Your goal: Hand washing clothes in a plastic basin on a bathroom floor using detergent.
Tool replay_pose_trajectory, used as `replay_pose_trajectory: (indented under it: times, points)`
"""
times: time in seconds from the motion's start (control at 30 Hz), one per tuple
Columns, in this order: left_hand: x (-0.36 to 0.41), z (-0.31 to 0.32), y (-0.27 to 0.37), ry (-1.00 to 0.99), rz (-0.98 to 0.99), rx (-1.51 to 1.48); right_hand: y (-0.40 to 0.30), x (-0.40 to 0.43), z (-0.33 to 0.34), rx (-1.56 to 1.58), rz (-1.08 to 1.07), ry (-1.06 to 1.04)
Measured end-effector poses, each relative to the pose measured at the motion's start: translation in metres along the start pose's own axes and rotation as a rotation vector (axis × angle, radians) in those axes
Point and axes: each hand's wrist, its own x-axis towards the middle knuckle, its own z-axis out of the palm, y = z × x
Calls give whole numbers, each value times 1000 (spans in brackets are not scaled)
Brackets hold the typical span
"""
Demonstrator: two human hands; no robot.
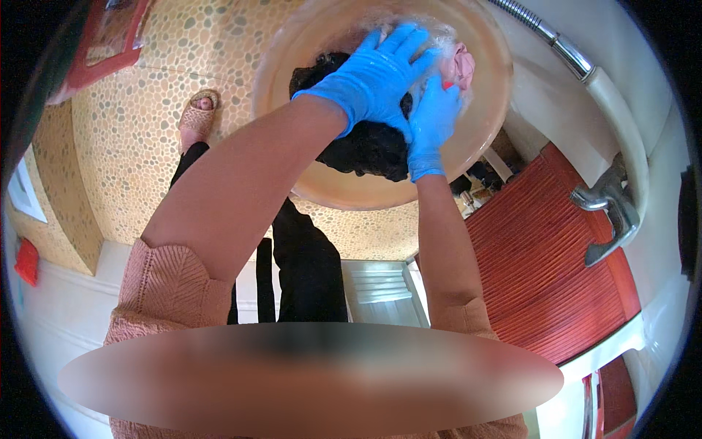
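A wide, round, translucent plastic basin (384,200) holds wet black cloth (367,151), pink cloth (458,66) and white suds (439,33). Both hands are inside it, in blue rubber gloves. My left hand (378,77) lies over the black cloth with fingers spread, its fingertips in the suds. Close to its thumb, my right hand (436,123) points toward the pink cloth, fingers partly bent. A small red spot (448,85) shows at its fingertips; what it is cannot be made out. Suds and cloth hide whether the right fingers grip anything.
On the right, a chrome faucet (609,203) and a shower hose handle (573,55) stand near a ribbed red panel (537,247). Pebble-patterned flooring (236,71) surrounds the basin. My sandalled foot (198,115) is at left. A red-framed object (109,49) stands at upper left.
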Motion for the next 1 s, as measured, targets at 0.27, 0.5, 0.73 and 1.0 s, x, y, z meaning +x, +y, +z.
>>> replay_pose_trajectory:
  times: [0.27, 0.5, 0.73, 1.0]
  points:
    - [30, 0, 3, 153, 68, -92, 24, 37, 1, 73, -115, -77]
    - [-45, -65, 69, 274, -399, 205, -11, 0, -89, 391, 117, -152]
    - [-112, -50, 91, 133, -586, 46, -30, -82, -132, 400, -691, 304]
    - [-58, -7, 57, 72, -573, 322, -34, -32, -35, 482, -358, 174]
